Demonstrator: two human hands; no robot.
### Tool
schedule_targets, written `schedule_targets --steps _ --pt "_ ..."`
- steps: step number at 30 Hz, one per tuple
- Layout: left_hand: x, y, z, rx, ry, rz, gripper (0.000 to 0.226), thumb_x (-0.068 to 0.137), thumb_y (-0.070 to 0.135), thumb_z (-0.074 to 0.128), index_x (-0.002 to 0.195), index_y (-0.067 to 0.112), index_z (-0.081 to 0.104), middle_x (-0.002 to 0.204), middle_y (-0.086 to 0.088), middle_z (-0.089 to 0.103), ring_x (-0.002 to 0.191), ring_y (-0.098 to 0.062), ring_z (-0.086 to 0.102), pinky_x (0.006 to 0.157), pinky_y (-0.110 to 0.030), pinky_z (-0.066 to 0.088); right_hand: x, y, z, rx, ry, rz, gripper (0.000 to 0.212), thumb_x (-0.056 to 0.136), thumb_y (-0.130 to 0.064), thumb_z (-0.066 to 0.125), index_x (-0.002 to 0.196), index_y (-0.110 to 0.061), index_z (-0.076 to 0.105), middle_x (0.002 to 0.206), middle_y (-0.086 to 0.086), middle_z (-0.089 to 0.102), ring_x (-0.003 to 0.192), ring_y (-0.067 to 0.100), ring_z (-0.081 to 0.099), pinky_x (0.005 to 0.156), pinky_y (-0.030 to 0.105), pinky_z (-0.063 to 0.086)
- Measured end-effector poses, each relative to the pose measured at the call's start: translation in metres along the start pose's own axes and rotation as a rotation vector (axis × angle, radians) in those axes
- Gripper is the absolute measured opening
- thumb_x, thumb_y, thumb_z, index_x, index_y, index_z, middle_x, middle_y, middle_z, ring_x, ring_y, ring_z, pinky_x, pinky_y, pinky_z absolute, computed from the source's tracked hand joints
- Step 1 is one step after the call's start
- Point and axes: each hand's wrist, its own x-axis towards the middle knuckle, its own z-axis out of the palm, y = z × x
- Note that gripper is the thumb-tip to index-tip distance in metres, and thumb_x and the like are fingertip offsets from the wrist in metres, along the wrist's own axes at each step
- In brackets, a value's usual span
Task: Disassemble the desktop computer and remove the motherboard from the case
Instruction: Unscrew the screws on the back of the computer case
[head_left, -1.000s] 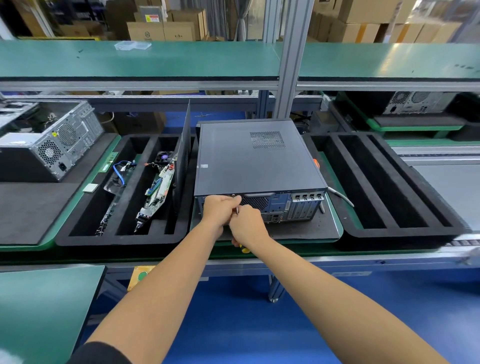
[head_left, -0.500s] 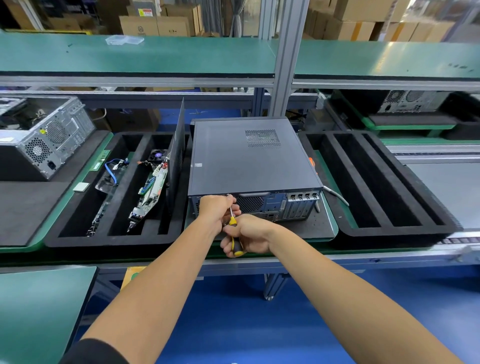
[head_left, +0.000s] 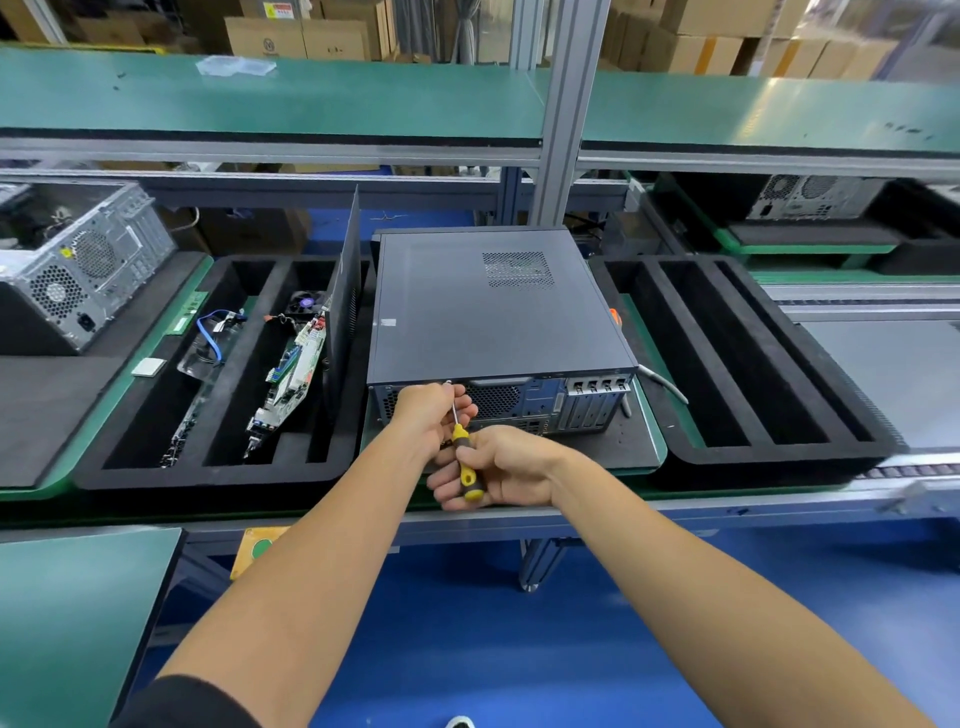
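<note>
- Dark-grey desktop computer (head_left: 493, 306) lies flat on the counter (head_left: 652, 441), cover still on, rear panel toward the person.
- Right hand (head_left: 498, 467) grips a yellow-handled screwdriver (head_left: 466, 467), tip at the rear's top edge; left hand (head_left: 431, 410) curls around its shaft.
- Step, apparently: loosening a cover screw. Next: keep the tip seated while turning.
- Foam tray (head_left: 208, 467) alongside holds removed boards.

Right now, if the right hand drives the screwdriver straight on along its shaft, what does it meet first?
The right hand aims the screwdriver up at the computer case rear edge, probably a screw there; the left hand flanks the shaft.
</note>
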Motion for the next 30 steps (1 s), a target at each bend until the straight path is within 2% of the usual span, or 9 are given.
schedule_targets --steps 4,8,11,15,18,21,24,27,30 --pt "-0.008 0.003 -0.001 0.017 -0.037 0.007 0.033 0.103 0.01 0.034 0.077 0.005 0.056 0.07 -0.008 0.06 0.045 -0.012 0.063 0.037 -0.016 0.045 0.009 -0.006 0.013 -0.167 0.214 0.039 0.004 0.096 -0.008 0.057 0.094 -0.005 0.058 0.079 0.015 0.068 0.067 0.024 0.068 0.075 0.041 0.06" --pt "-0.018 0.01 -0.015 0.183 -0.081 0.056 0.023 0.098 0.018 0.052 0.088 0.001 0.064 0.078 -0.012 0.071 0.066 -0.021 0.069 0.052 -0.025 0.055 0.014 -0.01 0.023 -0.313 0.371 0.023 0.016 0.082 -0.014 0.076 0.088 -0.009 0.062 0.072 0.009 0.067 0.054 0.017 0.066 0.047 0.026 0.055" --pt "-0.023 0.014 -0.021 0.343 -0.069 0.115 0.022 0.084 0.02 0.073 0.087 0.0 0.067 0.077 -0.012 0.073 0.065 -0.022 0.07 0.059 -0.03 0.059 0.018 -0.006 0.026 -0.348 0.441 -0.081 0.022 0.077 -0.01 0.08 0.089 -0.009 0.061 0.073 0.007 0.062 0.05 0.014 0.059 0.046 0.024 0.051" --pt "-0.021 0.015 -0.013 0.269 -0.018 0.061 0.013 0.085 0.007 0.069 0.086 -0.005 0.065 0.068 -0.015 0.068 0.051 -0.021 0.062 0.057 -0.031 0.055 0.018 -0.002 0.027 -0.429 0.441 -0.13 0.013 0.084 -0.019 0.071 0.086 -0.015 0.059 0.065 0.003 0.06 0.051 0.011 0.055 0.051 0.023 0.049" --pt "-0.019 0.009 -0.012 0.169 -0.04 -0.009 0.017 0.096 0.007 0.053 0.089 -0.004 0.064 0.065 -0.012 0.065 0.048 -0.017 0.059 0.049 -0.025 0.052 0.008 -0.003 0.024 -0.255 0.226 -0.014 0.009 0.096 -0.019 0.053 0.102 -0.013 0.057 0.082 0.009 0.068 0.073 0.018 0.066 0.077 0.033 0.057" --pt "-0.023 0.003 -0.007 0.096 -0.065 0.002 0.024 0.101 0.011 0.043 0.089 -0.002 0.06 0.056 -0.009 0.065 0.044 -0.014 0.059 0.041 -0.019 0.048 0.0 -0.005 0.015 -0.093 0.081 0.019 0.02 0.103 -0.009 0.039 0.114 -0.003 0.054 0.094 0.016 0.069 0.087 0.026 0.068 0.082 0.039 0.056" --pt "-0.026 0.004 -0.006 0.05 -0.086 0.024 0.019 0.098 0.001 0.038 0.089 0.0 0.055 0.053 -0.011 0.065 0.042 -0.014 0.062 0.041 -0.019 0.05 0.001 -0.006 0.012 -0.179 0.207 -0.015 0.005 0.097 -0.009 0.057 0.093 -0.007 0.06 0.08 0.012 0.069 0.068 0.021 0.068 0.077 0.038 0.059" --pt "-0.024 0.005 -0.012 0.085 -0.131 0.053 0.009 0.096 0.006 0.05 0.092 0.001 0.057 0.07 -0.014 0.07 0.057 -0.018 0.069 0.052 -0.025 0.057 0.007 -0.004 0.016 -0.343 0.385 -0.056 0.018 0.082 -0.018 0.077 0.077 -0.014 0.06 0.064 0.002 0.064 0.058 0.014 0.06 0.062 0.03 0.055" --pt "-0.02 0.007 -0.017 0.188 -0.07 0.087 0.01 0.092 0.014 0.063 0.09 0.004 0.062 0.078 -0.01 0.068 0.065 -0.018 0.067 0.055 -0.03 0.057 0.011 -0.002 0.018 -0.425 0.445 -0.073 0.024 0.076 -0.024 0.081 0.076 -0.017 0.059 0.069 0.0 0.06 0.061 0.013 0.052 0.056 0.026 0.044"
